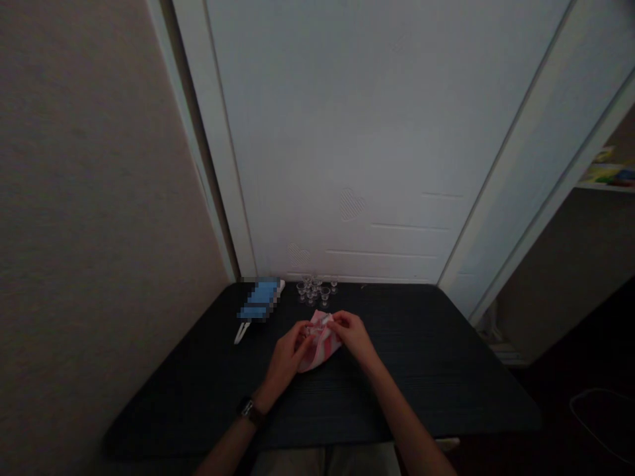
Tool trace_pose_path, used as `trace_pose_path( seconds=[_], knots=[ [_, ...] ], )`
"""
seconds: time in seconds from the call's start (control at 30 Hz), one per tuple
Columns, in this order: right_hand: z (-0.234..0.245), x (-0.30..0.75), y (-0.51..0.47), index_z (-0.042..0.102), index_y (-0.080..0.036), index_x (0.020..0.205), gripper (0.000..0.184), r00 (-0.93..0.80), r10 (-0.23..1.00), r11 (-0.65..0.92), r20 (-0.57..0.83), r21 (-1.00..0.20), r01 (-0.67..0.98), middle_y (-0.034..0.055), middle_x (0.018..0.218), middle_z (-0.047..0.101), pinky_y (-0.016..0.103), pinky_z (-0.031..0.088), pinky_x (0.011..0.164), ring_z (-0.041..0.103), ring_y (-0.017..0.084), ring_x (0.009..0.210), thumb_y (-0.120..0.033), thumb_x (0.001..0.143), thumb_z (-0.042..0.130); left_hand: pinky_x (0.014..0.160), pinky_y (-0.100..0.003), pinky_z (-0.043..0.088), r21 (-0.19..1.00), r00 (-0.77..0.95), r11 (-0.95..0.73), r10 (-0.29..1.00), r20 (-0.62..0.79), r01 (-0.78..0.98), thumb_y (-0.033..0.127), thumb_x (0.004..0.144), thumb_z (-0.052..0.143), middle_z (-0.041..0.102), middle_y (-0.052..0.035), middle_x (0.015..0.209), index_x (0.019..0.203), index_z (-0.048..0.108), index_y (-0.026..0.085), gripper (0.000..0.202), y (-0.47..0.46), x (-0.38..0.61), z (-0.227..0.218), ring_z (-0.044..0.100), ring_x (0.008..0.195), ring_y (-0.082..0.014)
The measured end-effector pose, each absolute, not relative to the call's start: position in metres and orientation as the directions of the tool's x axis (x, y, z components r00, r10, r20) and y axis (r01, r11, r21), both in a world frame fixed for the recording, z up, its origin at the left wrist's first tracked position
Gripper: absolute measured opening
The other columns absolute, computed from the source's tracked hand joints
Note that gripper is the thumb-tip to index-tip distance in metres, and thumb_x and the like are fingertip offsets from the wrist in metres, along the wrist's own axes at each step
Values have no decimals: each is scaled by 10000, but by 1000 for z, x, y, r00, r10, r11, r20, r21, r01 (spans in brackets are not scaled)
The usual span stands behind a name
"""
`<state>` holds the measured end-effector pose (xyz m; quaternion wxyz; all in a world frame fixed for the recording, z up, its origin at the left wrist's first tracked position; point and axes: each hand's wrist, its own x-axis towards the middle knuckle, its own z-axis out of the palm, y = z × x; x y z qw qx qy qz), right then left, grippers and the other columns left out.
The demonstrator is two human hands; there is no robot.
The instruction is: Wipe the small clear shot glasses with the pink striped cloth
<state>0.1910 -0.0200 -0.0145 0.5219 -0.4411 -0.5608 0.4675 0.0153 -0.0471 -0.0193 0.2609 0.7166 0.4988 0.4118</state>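
A pink and white cloth (322, 350) is bunched up over the table in front of me. My left hand (288, 354) is closed at the cloth's left side, its fingers around what looks like a small clear glass (308, 329), partly hidden by fingers and fabric. On the other side, my right hand (353, 334) pinches the cloth's upper right part between thumb and fingers. Just beyond both hands stand several small clear stemmed glasses (325, 296), grouped close together near the back edge.
The dark table (436, 370) meets a white panel (347, 132) with embossed hearts at its back. To the left lies a blue-screened device (258, 299), blurred out, with a white strap or cable (241, 332). A wall (99, 198) closes in the left side.
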Motion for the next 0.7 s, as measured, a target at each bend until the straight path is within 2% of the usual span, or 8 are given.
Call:
trace_pose_path(
  seconds=[0.2, 0.47, 0.7],
  knots=[
    [-35, 191, -55, 616, -155, 773, 247, -61, 983, 169, 174, -982, -84, -45, 546, 505, 192, 319, 402, 399, 68, 424, -389, 697, 631, 581, -253, 452, 859, 150, -321, 947, 284, 399, 431, 825, 463, 661, -39, 813, 1080, 574, 183, 373, -73, 21, -15, 610, 666, -183],
    [-45, 183, -79, 616, -154, 727, 257, -23, 979, 200, 204, -973, -112, -37, 541, 512, 198, 298, 416, 391, 70, 429, -407, 693, 641, 453, -232, 373, 918, 157, -252, 965, 212, 307, 475, 785, 519, 572, 20, 555, 1007, 607, 154, 400, -97, 18, -24, 521, 485, -146],
    [-51, 181, -84, 617, -153, 726, 244, -4, 977, 212, 213, -971, -107, -33, 557, 531, 202, 301, 427, 396, 70, 424, -392, 688, 645, 427, -214, 340, 943, 150, -235, 967, 204, 235, 500, 774, 525, 572, 12, 589, 1039, 587, 140, 451, -93, 15, -34, 506, 494, -132]
  ],
)
